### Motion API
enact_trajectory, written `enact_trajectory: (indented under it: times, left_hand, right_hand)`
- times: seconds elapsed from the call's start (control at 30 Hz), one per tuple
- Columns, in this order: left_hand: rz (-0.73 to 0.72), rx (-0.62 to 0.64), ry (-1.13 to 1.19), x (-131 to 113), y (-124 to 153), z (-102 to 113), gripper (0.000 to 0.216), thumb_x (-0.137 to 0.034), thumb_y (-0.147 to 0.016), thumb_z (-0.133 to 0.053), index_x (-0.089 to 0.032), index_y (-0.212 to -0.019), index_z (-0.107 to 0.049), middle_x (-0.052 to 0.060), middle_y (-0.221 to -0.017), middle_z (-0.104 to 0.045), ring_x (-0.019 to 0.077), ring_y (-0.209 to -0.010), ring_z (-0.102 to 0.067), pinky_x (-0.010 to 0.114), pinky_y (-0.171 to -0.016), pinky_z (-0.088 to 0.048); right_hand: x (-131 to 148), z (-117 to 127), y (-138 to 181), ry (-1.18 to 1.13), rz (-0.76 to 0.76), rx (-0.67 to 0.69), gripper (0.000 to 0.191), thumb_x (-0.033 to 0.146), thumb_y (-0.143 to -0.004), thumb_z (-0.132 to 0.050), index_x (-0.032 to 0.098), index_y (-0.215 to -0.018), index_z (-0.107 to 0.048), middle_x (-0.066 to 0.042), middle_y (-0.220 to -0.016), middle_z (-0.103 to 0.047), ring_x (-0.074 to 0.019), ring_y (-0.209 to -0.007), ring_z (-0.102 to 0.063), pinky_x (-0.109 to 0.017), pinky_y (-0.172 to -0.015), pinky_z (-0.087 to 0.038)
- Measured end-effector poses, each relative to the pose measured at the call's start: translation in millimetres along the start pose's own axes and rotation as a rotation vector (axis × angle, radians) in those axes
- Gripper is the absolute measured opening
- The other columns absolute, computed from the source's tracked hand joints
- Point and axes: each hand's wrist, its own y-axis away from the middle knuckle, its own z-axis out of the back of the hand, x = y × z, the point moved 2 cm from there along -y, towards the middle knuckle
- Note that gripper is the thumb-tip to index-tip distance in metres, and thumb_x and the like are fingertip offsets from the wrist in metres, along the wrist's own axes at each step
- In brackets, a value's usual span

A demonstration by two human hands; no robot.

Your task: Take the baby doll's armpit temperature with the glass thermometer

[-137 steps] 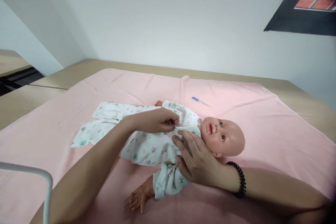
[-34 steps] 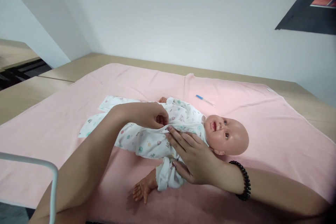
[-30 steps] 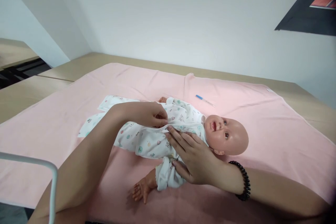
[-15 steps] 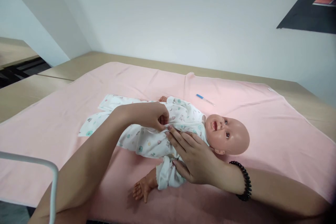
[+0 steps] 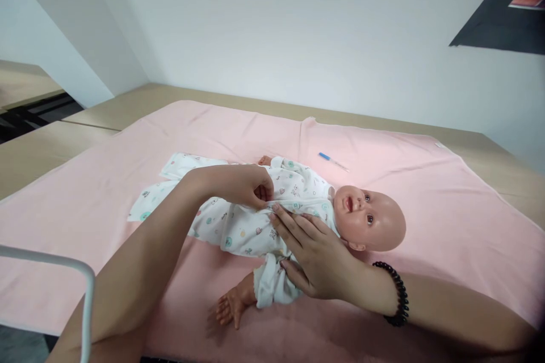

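Note:
A baby doll [image 5: 381, 221] lies face up on a pink cloth [image 5: 238, 130], its head to the right. It wears a white printed shirt [image 5: 249, 232] and matching pants [image 5: 157, 198]. My left hand [image 5: 240, 182] is closed at the middle of the shirt front, thumb and fingers pinching its edge. Flat on the doll's chest lies my right hand [image 5: 319, 258], fingers stretched out, their tips beside my left thumb. The doll's near arm pokes out below my right hand, its small hand [image 5: 232, 306] on the cloth.
A thermometer [image 5: 333, 161] with a blue end lies on the cloth beyond the doll. The wooden table [image 5: 55, 144] meets a white wall [image 5: 298, 28] at the back. A white curved bar [image 5: 87, 295] stands at the lower left.

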Motion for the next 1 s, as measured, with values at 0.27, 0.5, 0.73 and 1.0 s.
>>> enact_trajectory:
  times: [0.27, 0.5, 0.73, 1.0]
  left_hand:
    - [-0.032, 0.004, -0.02, 3.7, -3.0, -1.4, 0.012, -0.029, -0.083, -0.061, -0.019, -0.08, -0.066, 0.0, -0.076, -0.066, 0.0137, -0.068, -0.054, 0.028, -0.061, -0.038]
    - [-0.084, 0.042, 0.034, 6.9, -5.9, 1.8, 0.01, -0.021, -0.079, -0.059, -0.018, -0.085, -0.067, 0.0, -0.079, -0.067, 0.0137, -0.072, -0.057, 0.025, -0.064, -0.042]
    - [-0.155, 0.167, 0.293, 27.9, -18.9, 2.3, 0.014, -0.025, -0.077, -0.069, -0.017, -0.089, -0.069, -0.001, -0.076, -0.064, 0.014, -0.073, -0.057, 0.026, -0.066, -0.045]
    - [-0.197, 0.289, 0.445, 37.0, -23.7, 1.1, 0.014, -0.028, -0.081, -0.072, -0.019, -0.09, -0.068, -0.002, -0.077, -0.062, 0.0124, -0.072, -0.053, 0.026, -0.066, -0.043]
  right_hand:
    - [0.6, 1.2, 0.5, 0.002, 0.004, 0.001, 0.071, 0.041, -0.105, -0.037, 0.002, -0.162, -0.022, -0.018, -0.17, -0.014, -0.033, -0.145, -0.037, -0.046, -0.115, -0.032]
    - [0.9, 2.6, 0.8, 0.029, 0.017, -0.021, 0.07, 0.041, -0.105, -0.036, 0.003, -0.162, -0.024, -0.017, -0.169, -0.016, -0.0316, -0.144, -0.039, -0.043, -0.114, -0.032]
    - [3.1, -1.4, -0.6, 0.048, 0.027, -0.094, 0.069, 0.036, -0.101, -0.043, 0.0, -0.159, -0.03, -0.021, -0.166, -0.024, -0.0325, -0.141, -0.043, -0.045, -0.111, -0.034]
    - [0.8, -5.8, 0.6, 0.014, 0.037, -0.122, 0.07, 0.034, -0.1, -0.044, 0.0, -0.159, -0.029, -0.02, -0.167, -0.024, -0.0299, -0.148, -0.035, -0.046, -0.111, -0.035]
